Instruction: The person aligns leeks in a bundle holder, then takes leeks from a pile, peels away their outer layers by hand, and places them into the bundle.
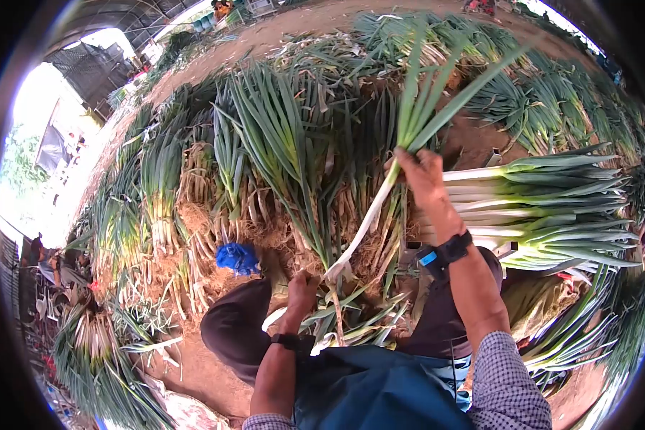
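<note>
A single long green onion [369, 215] slants across the middle, green leaves up and white root end down. My right hand [424, 179] is closed round it where the white stalk turns green. Close beside the root end is my left hand [302, 290], its fingers pinched together; what they hold, if anything, I cannot make out. A pale strip [337, 315] hangs below the root end. To the right lies a neat stack of cleaned green onions [473, 204], white stalks toward me. Uncleaned green onions [265, 143] with brown roots stand in a thick row ahead.
A blue crumpled bundle [238, 259] sits by my left knee [236, 322]. Loose leaves [365, 315] litter the ground between my legs. More green onions [100, 351] lie at the lower left, and others [545, 107] at the far right. Bare soil [294, 29] runs behind the rows.
</note>
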The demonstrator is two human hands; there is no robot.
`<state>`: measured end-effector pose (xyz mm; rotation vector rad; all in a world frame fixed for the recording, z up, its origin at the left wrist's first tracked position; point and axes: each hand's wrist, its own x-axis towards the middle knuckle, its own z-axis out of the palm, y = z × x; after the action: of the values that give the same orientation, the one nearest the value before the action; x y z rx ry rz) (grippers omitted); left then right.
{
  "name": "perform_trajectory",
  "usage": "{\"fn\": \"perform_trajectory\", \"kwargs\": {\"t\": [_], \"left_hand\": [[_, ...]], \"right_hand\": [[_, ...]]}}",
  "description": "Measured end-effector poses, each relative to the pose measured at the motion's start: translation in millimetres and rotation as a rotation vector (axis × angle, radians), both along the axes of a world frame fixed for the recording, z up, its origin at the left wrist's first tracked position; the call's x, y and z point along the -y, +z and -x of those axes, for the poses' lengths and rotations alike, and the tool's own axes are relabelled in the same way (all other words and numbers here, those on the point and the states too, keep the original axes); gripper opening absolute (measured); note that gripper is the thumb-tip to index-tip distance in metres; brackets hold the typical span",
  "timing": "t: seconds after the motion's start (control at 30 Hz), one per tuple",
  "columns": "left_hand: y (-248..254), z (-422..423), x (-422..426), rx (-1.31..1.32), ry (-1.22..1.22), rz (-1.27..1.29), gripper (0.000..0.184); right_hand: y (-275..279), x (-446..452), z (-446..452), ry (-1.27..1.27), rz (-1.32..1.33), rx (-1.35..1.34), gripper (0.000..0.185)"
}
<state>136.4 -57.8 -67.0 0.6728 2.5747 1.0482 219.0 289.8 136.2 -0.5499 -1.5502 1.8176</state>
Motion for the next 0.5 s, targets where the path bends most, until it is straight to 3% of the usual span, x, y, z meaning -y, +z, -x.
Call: {"fn": "perform_trajectory", "kwargs": {"t": [0.1,0.23,0.3,0.4,0.47,0.5], "left_hand": [[-3.9,3.5,17.9,0.01,0.05,0.097,0.029],[67.8,2.0,-31.1,-0.056,-0.119,-0.286,0.057],[113.4,-6.5,-76.7,-0.165,-0.323,-0.402,0.045],[135.4,-9.5,-111.3,0.217,-0.432,-0.135,0.033],[102.5,-19.0,-101.8,0.395,-0.382,-0.248,0.03],[120.6,-36.3,-93.7,0.404,-0.306,-0.209,0.03]], "right_hand": [[17.9,-20.7,-8.1,-0.028,0.008,-0.038,0.02],[20.4,-17.8,-2.7,-0.002,0.014,-0.077,0.02],[12.6,-11.0,9.1,0.059,0.031,-0.137,0.021],[16.5,-7.5,16.3,-0.005,0.139,-0.144,0.022],[19.5,-22.3,13.2,-0.087,0.137,-0.199,0.02],[19.3,-32.0,11.7,-0.126,0.183,-0.198,0.018]]}}
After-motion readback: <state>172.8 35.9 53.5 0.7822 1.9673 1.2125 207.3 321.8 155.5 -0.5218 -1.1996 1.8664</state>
